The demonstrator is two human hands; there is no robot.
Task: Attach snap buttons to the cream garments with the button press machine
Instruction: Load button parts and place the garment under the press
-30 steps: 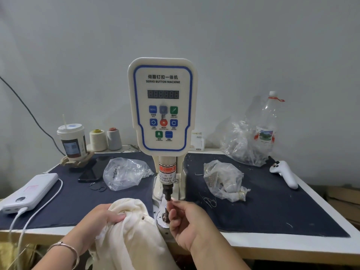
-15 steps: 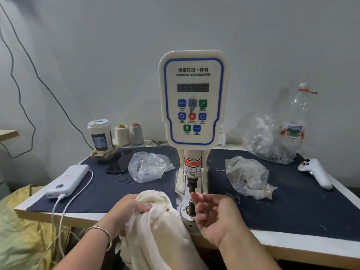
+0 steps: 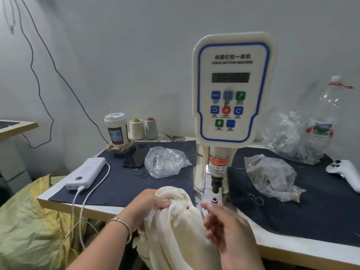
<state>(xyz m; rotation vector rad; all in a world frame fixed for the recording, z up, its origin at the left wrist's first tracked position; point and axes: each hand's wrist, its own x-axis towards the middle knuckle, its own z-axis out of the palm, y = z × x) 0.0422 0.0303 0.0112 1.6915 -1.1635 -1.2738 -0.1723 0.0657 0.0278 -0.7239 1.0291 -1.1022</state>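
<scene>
Vs. half a sec ago, the right hand (image 3: 231, 230) is drawn back from the press head of the button press machine (image 3: 231, 90), w/ the purple die (image 3: 214, 200) on the base now uncovered; the view is swung left, so the machine is seen further right. The left hand (image 3: 150, 206) is kept where it was on the cream garment (image 3: 175, 227). The right hand is held palm-up just below the die, fingers loosely curled & blurred, nothing seen in its grip. The left hand's grip is clamped on a bunched fold at the garment's top, wrist w/ a bracelet (image 3: 124, 225) angled in from lower left. The garment is draped over the front edge of the counter (image 3: 64, 199), just left of the machine base, betw. both hands, touching the right palm's side; a small dark snap (image 3: 187, 207) is seen on it near the left fingertips. A plastic bag (image 3: 165, 162) is laid on the counter's dark mat, left of the machine.
</scene>
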